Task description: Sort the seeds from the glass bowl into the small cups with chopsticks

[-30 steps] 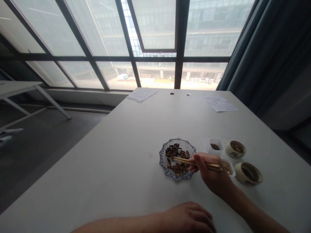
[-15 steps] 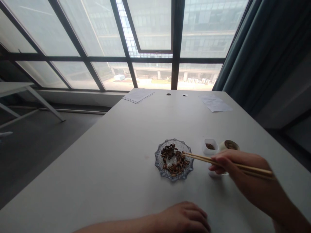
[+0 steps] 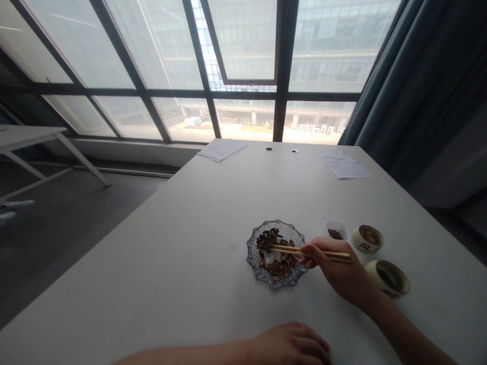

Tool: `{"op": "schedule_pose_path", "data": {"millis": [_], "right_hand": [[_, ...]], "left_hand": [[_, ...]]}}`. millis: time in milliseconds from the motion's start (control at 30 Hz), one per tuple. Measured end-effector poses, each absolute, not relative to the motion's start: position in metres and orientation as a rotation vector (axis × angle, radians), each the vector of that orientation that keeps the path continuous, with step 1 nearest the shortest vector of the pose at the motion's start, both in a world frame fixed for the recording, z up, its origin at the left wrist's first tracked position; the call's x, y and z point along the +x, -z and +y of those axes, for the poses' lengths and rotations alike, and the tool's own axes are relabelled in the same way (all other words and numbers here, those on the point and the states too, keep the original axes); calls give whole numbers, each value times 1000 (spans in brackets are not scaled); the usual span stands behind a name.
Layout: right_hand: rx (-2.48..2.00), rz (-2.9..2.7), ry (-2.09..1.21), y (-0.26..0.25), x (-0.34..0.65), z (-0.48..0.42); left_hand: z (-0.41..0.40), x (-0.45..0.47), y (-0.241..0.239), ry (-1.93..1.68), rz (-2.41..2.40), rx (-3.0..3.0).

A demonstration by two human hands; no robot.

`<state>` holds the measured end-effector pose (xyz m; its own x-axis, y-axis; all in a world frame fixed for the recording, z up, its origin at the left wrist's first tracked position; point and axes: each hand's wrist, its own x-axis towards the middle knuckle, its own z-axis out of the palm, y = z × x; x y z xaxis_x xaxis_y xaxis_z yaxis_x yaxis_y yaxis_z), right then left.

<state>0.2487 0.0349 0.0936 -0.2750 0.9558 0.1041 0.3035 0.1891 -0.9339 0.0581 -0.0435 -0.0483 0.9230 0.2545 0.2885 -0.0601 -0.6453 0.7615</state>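
My right hand [image 3: 338,271] grips a pair of wooden chopsticks [image 3: 304,251], their tips over the seeds in a scalloped glass dish [image 3: 254,258] on the white table [image 3: 190,263]. The dish holds a heap of dark striped seeds [image 3: 274,251]. My left hand [image 3: 292,344] rests palm down on the table near the front edge, fingers loosely curled, holding nothing. Just right of the dish stands a small white square cup [image 3: 335,231] with a few seeds in it.
Two cream round cups [image 3: 367,238] [image 3: 388,278] stand right of my right hand. Papers lie at the table's far edge [image 3: 222,149] [image 3: 344,165]. Large windows are behind, a dark curtain [image 3: 418,91] at the right, another table [image 3: 26,137] at the left.
My right hand drew the chopsticks back to the right of the dish, then returned; the tips are over the seeds again. My left hand has stayed put.
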Motion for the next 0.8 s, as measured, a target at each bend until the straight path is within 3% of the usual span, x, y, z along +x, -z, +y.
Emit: {"op": "schedule_pose_path", "data": {"millis": [800], "right_hand": [[-1195,-1858,-1013,-95,240,28]], "left_hand": [[-43,58,35,-413,158,2175]]}}
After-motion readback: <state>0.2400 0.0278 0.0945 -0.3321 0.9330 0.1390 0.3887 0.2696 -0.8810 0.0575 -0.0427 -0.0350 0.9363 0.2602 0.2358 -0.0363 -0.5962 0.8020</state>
